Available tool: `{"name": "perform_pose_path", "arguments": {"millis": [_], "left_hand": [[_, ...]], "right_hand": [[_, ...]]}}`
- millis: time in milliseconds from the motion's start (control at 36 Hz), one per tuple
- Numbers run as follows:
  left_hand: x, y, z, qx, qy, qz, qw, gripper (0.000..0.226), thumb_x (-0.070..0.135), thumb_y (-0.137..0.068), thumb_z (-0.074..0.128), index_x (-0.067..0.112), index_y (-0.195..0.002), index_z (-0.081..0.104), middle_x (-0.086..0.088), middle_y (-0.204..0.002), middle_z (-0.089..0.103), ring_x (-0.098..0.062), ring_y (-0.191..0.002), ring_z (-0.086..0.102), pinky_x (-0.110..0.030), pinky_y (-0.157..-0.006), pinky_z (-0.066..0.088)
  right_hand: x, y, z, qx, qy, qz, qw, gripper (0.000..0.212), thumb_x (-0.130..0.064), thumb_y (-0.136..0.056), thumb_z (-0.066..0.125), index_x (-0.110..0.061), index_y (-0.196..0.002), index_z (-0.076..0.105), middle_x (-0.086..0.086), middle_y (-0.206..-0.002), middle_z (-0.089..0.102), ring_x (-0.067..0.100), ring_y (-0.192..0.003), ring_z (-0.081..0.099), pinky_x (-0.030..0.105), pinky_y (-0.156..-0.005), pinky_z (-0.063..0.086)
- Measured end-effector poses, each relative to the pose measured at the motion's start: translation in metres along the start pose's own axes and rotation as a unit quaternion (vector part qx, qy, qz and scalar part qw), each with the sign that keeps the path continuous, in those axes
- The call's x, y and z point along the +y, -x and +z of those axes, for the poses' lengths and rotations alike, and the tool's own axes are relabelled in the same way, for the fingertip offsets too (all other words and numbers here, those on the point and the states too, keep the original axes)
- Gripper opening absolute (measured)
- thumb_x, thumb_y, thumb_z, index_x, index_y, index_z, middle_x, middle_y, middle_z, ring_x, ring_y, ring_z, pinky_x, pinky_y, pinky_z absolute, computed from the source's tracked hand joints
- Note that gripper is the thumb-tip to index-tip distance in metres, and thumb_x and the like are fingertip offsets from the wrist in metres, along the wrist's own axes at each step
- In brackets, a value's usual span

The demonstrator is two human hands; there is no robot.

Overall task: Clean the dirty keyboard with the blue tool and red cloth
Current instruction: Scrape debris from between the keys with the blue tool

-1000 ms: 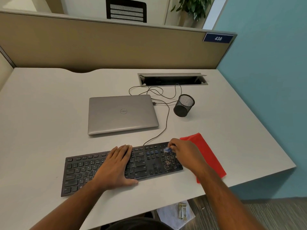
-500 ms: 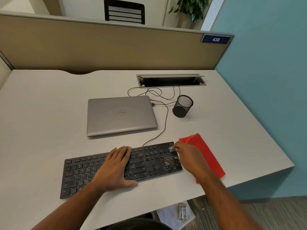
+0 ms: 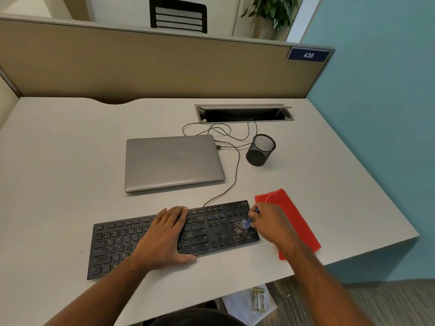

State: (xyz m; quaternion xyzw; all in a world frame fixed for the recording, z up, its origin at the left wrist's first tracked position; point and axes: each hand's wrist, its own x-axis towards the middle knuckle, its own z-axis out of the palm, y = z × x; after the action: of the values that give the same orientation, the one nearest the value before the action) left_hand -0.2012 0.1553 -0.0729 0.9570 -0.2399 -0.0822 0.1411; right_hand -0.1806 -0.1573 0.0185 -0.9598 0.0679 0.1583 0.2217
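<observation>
Keyboard cleaning: black flat keyboard on a smooth grey desk.
Right hand pinches blue tool over speckled right-end keys; left hand rests flat mid-keyboard; folded red cloth just right of keyboard.

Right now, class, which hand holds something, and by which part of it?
The right hand grips the blue tool by its upper handle end, brush tip on the keyboard. The left hand lies flat on the keys, holding nothing.
</observation>
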Motion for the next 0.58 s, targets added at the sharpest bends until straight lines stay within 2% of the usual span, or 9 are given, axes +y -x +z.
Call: {"name": "perform_pose_path", "arguments": {"millis": [28, 83, 167, 250, 306, 361, 444, 583], "left_hand": [[0.0, 0.0, 0.0, -0.001, -0.002, 0.0, 1.0, 0.137, 0.102, -0.069, 0.041, 0.017, -0.165, -0.005, -0.002, -0.174, 0.002, -0.017, -0.158, -0.003, -0.036, -0.125, -0.013], [-0.001, 0.0, 0.001, 0.003, -0.005, 0.001, 1.0, 0.137, 0.103, -0.069, 0.04, 0.016, -0.166, -0.002, -0.003, -0.173, 0.005, -0.019, -0.159, 0.001, -0.037, -0.125, -0.012], [-0.001, 0.0, 0.0, 0.003, -0.008, 0.001, 1.0, 0.137, 0.104, -0.069, 0.038, 0.015, -0.166, 0.001, -0.004, -0.173, 0.008, -0.019, -0.159, 0.004, -0.036, -0.125, -0.011], [-0.001, 0.0, 0.0, -0.002, -0.003, 0.002, 1.0, 0.137, 0.104, -0.069, 0.039, 0.017, -0.165, -0.004, -0.002, -0.173, 0.002, -0.019, -0.159, -0.001, -0.037, -0.125, -0.012], [-0.001, 0.0, 0.0, 0.0, -0.005, 0.001, 1.0, 0.137, 0.104, -0.069, 0.039, 0.017, -0.166, -0.003, -0.003, -0.173, 0.004, -0.019, -0.159, 0.0, -0.036, -0.125, -0.013], [-0.001, -0.001, 0.002, 0.003, -0.008, -0.003, 1.0, 0.137, 0.104, -0.069, 0.039, 0.015, -0.166, 0.003, -0.005, -0.173, 0.011, -0.021, -0.158, 0.007, -0.036, -0.124, -0.011], [-0.001, -0.001, 0.002, -0.007, -0.011, -0.002, 1.0, 0.137, 0.105, -0.068, 0.037, 0.016, -0.166, -0.001, -0.004, -0.173, 0.007, -0.02, -0.159, 0.003, -0.04, -0.126, -0.007], [-0.001, -0.001, 0.002, -0.006, -0.01, -0.001, 1.0, 0.138, 0.104, -0.068, 0.037, 0.017, -0.165, -0.006, -0.003, -0.174, 0.001, -0.019, -0.159, -0.003, -0.04, -0.126, -0.01]], "right_hand": [[0.001, -0.001, -0.002, -0.009, 0.005, -0.002, 1.0, 0.011, -0.018, -0.1, 0.057, -0.014, -0.105, 0.067, -0.007, -0.09, 0.068, 0.006, -0.079, 0.065, 0.014, -0.067, 0.049], [0.001, -0.002, -0.006, -0.001, 0.014, -0.007, 1.0, 0.01, -0.017, -0.1, 0.059, -0.012, -0.104, 0.067, -0.007, -0.089, 0.066, 0.002, -0.074, 0.061, 0.01, -0.06, 0.042], [-0.001, -0.002, -0.006, 0.055, -0.003, -0.013, 0.998, 0.01, -0.019, -0.102, 0.057, -0.016, -0.101, 0.066, -0.006, -0.088, 0.068, 0.004, -0.072, 0.062, 0.009, -0.06, 0.044], [-0.001, 0.0, 0.001, 0.061, -0.014, -0.015, 0.998, 0.013, -0.018, -0.103, 0.054, -0.016, -0.098, 0.067, -0.014, -0.081, 0.065, 0.005, -0.074, 0.064, 0.022, -0.067, 0.053], [0.001, -0.001, 0.003, 0.035, 0.026, -0.029, 0.999, 0.01, -0.015, -0.102, 0.057, -0.013, -0.104, 0.067, -0.009, -0.088, 0.069, 0.007, -0.078, 0.067, 0.026, -0.074, 0.057], [0.001, -0.002, -0.002, 0.002, 0.053, -0.034, 0.998, 0.008, -0.015, -0.099, 0.061, -0.011, -0.104, 0.066, 0.0, -0.095, 0.072, 0.008, -0.079, 0.067, 0.017, -0.07, 0.054], [0.001, -0.006, -0.01, -0.036, 0.051, -0.034, 0.997, 0.006, -0.011, -0.097, 0.062, -0.007, -0.1, 0.065, 0.004, -0.089, 0.069, 0.003, -0.068, 0.058, 0.007, -0.053, 0.044], [0.0, -0.005, -0.006, 0.028, 0.048, -0.047, 0.997, 0.008, -0.014, -0.1, 0.059, -0.013, -0.105, 0.066, -0.002, -0.092, 0.07, 0.004, -0.072, 0.061, 0.008, -0.059, 0.043]]}}
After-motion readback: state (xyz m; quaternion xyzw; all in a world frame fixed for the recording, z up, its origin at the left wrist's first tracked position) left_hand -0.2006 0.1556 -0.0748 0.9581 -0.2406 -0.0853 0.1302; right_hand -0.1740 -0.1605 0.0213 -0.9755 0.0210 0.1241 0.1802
